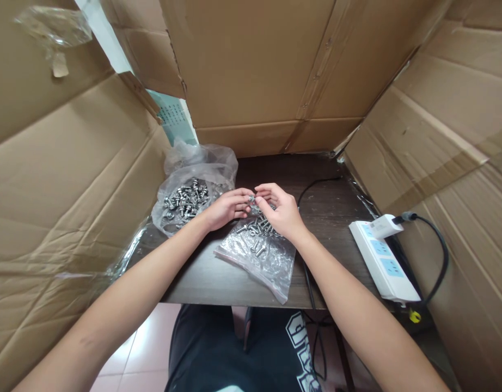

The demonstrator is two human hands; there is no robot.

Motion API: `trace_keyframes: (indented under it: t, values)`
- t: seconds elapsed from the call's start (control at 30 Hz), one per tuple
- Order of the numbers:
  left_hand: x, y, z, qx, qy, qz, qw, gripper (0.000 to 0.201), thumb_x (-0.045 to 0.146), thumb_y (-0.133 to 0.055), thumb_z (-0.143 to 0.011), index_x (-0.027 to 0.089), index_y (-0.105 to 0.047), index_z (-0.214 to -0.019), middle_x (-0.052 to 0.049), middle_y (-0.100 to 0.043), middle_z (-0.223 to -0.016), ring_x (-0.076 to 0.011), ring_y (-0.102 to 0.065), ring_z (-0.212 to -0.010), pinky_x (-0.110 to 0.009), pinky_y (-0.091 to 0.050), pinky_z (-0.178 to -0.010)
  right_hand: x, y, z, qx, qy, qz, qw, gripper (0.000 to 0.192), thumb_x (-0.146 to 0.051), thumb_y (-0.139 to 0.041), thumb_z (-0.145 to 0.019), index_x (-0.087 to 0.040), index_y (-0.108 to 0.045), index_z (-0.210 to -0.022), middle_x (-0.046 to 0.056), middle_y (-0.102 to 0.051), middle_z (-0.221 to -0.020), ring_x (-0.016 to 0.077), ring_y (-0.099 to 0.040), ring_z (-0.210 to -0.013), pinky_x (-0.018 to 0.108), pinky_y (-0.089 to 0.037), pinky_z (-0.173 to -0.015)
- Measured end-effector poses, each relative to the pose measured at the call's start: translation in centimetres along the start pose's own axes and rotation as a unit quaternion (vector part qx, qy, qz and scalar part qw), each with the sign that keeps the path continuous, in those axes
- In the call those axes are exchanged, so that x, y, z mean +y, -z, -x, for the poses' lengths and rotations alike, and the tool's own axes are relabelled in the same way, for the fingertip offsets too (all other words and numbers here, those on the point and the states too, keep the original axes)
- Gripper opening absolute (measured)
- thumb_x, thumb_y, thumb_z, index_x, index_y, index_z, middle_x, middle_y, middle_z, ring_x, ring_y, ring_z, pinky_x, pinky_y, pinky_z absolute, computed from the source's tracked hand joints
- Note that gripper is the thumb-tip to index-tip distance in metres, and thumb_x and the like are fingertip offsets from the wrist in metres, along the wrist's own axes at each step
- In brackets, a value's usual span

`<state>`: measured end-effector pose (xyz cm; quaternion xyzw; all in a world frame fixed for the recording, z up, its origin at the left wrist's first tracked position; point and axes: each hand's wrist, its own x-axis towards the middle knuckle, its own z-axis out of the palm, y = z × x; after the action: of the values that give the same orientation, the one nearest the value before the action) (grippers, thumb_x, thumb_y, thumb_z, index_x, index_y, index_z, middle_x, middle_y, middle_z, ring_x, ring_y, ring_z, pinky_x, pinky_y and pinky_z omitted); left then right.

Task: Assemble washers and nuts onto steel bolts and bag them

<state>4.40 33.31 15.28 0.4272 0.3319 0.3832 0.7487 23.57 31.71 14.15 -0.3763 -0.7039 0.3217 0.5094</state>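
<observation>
Cardboard [251, 65] walls in a dark counter [328, 218] on three sides. A white power strip [384, 256] lies at its right edge, a charger plugged in. At the back left sits an open bag [194, 190] heaped with screws; a flat bag [261, 256] of loose screws lies in the middle. Above it the left hand [226, 209] and right hand [281, 212] meet fingertip to fingertip — both pinching one small screw [251, 199] between them.

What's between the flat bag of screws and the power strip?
In the head view, bare dark table apart from a thin black cable; the right forearm crosses above it. Flat bag, power strip.
</observation>
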Motion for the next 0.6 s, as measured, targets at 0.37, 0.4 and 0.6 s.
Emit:
trace_keyframes:
  t: [0.37, 0.4, 0.6]
  values:
    - [0.16, -0.53, 0.16, 0.028, 0.01, 0.06, 0.998, 0.032, 0.021, -0.088, -0.069, 0.016, -0.069, -0.094, 0.001, -0.068, -0.083, -0.01, -0.063, -0.068, -0.022, -0.049, -0.063, -0.06, 0.02, -0.16, 0.007, -0.059, -0.096, 0.994, 0.024, -0.038, -0.079, -0.085, -0.02, -0.07, -0.098, 0.007, -0.074, -0.099, 0.0221, -0.075, -0.091, 0.037, -0.064, -0.086]
    - [0.15, -0.55, 0.17, 0.028, 0.011, 0.063, 0.998, 0.032, 0.02, -0.088, -0.069, 0.016, -0.069, -0.094, 0.001, -0.069, -0.083, -0.0102, -0.063, -0.068, -0.022, -0.049, -0.063, -0.1, -0.02, -0.16, 0.01, -0.063, -0.098, 0.993, 0.026, -0.04, -0.078, -0.086, -0.02, -0.069, -0.099, 0.007, -0.074, -0.096, 0.0214, -0.075, -0.088, 0.037, -0.063, -0.084]
    - [0.11, -0.73, 0.29, 0.015, 0.018, 0.081, 0.996, 0.033, 0.02, -0.088, -0.069, 0.018, -0.07, -0.096, 0.0, -0.07, -0.083, -0.0115, -0.065, -0.07, -0.023, -0.05, -0.065, -0.3, -0.24, -0.02, 0.001, -0.079, -0.108, 0.991, 0.029, -0.047, -0.066, -0.095, -0.021, -0.065, -0.109, 0.0, -0.066, -0.079, 0.0143, -0.066, -0.063, 0.03, -0.057, -0.063]
